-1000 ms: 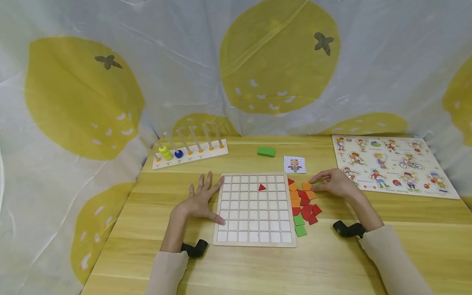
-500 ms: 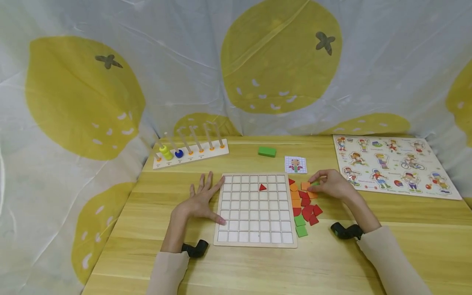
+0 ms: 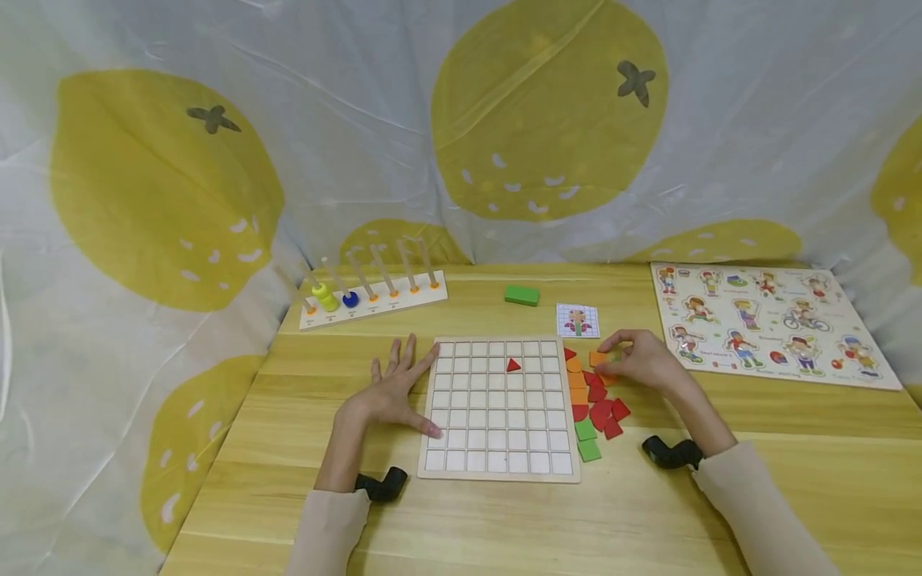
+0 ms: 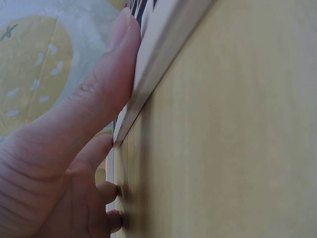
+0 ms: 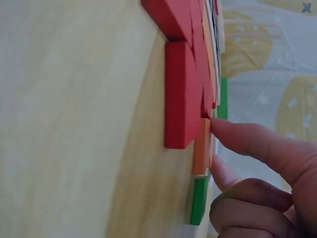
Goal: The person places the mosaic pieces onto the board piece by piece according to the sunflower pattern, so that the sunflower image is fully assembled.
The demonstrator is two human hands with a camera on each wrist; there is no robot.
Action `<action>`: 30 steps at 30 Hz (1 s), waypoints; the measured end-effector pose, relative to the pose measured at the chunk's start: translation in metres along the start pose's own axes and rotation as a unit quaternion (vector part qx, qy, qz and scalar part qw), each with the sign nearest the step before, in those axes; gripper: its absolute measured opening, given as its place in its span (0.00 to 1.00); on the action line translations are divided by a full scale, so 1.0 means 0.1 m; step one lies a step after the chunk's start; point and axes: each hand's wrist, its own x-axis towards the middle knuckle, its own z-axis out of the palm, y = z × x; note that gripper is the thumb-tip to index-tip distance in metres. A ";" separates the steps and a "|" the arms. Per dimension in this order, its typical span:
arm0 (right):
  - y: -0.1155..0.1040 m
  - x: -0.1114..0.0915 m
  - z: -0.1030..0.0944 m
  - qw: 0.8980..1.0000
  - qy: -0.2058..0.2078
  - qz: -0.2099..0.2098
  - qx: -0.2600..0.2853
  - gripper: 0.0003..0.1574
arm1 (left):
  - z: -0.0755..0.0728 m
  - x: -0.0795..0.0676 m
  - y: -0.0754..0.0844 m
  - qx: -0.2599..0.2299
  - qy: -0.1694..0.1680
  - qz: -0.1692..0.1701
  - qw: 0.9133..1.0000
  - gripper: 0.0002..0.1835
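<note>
A pale wooden grid board (image 3: 497,481) lies in front of me, with one red triangle tile (image 3: 513,366) in an upper cell. My left hand (image 3: 389,400) is spread at its left side. In the left wrist view the thumb (image 4: 111,69) lies over the board's edge (image 4: 153,74). To the right of the board, my right hand (image 3: 637,358) reaches over loose tiles. Its thumb and a fingertip touch down at an orange square tile (image 5: 202,148), other fingers curled. Red tiles (image 5: 181,94) and a green tile (image 5: 199,201) lie beside it.
Behind the board are a green block (image 3: 522,295) and a small pattern card (image 3: 578,320). A peg stand (image 3: 374,302) with yellow and blue rings stands back left. At the back right lies a picture puzzle board (image 3: 774,320). A patterned curtain (image 3: 346,144) hangs behind the table.
The right hand has shifted slightly left over the tiles, and the green tile seen under its fingers earlier is now covered in the head view. The left hand stays put.
</note>
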 end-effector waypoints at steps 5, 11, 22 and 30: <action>-0.01 -0.01 0.00 1.000 -0.008 0.004 -0.011 0.25 | -0.01 0.00 -0.01 0.002 0.001 -0.002 1.000 0.76; 0.00 -0.01 0.03 1.000 0.000 -0.009 -0.023 0.23 | 0.00 -0.02 -0.02 0.005 -0.002 -0.004 1.000 0.76; 0.05 -0.02 -0.03 0.999 -0.002 -0.020 -0.045 0.21 | 0.01 -0.02 -0.01 0.002 -0.001 -0.002 1.000 0.76; -0.09 -0.02 0.05 0.994 0.040 -0.072 -0.068 0.19 | 0.01 0.00 -0.01 0.003 -0.001 -0.003 1.000 0.75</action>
